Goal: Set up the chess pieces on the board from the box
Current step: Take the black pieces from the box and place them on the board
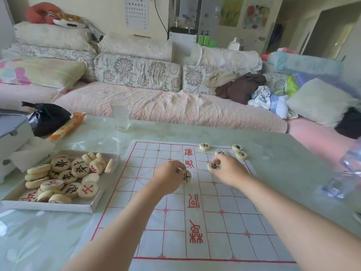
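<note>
Cream wooden disc with a black character sits pinched in my left hand, fingers closed round its rim, tilted on edge over the white cloth board with red grid lines. My right hand grips another black-marked cream disc, face toward me. Four discs lie at the board's far right; the rest fill the shallow white box left of it.
</note>
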Demonstrator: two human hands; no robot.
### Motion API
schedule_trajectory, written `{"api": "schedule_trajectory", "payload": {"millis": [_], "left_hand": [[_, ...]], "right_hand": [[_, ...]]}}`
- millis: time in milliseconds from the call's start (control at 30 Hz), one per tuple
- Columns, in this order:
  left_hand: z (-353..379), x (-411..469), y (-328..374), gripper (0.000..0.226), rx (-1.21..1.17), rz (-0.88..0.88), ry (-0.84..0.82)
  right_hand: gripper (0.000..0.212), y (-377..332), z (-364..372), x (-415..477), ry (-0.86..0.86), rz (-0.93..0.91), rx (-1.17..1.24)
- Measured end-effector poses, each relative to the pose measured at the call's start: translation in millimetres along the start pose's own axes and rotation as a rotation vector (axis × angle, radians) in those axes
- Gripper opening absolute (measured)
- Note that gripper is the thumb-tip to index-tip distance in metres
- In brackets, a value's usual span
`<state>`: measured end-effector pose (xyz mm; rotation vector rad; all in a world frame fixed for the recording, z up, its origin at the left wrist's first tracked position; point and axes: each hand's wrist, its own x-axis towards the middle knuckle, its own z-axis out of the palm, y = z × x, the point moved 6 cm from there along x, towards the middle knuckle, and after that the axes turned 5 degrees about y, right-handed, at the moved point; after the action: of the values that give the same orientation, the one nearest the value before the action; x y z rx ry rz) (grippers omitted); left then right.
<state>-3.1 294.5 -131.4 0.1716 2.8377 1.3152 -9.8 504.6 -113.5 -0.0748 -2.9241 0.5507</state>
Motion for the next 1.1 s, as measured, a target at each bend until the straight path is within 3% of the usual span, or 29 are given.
{"api": "schedule_trajectory", "payload": {"millis": [133,267,433,667,800,900,1100], "left_hand": [[21,22,14,0.023,-0.014,-0.015,-0.029],[27,37,15,0.011,-0.078,-0.074,0.043],[29,42,12,0.012,-0.126,-0.106,0.061],[30,30,16,0.016,-0.291,-0.182,0.086],[25,17,23,0.016,-0.398,-0.206,0.076],[20,7,27,0.02,-0.419,-0.225,0.07],[27,-21,47,0.019,-0.407,-0.197,-0.013]], "right_hand": [[0.02,25,3,24,0.069,0.054,0.004],[0.021,21,10,43,0.102,0.025,0.015],[0.026,20,21,48,0.041,-0.016,-0.008],[0.012,-2,-2,27,0.021,-0.101,0.221],[0.016,-29,-17,-3,-0.039,-0.157,0.38],[0.025,-36,-19,-24,-0.107,-0.189,0.397],[0.025,-25,-28,-52,-0.062,-0.17,0.389]]}}
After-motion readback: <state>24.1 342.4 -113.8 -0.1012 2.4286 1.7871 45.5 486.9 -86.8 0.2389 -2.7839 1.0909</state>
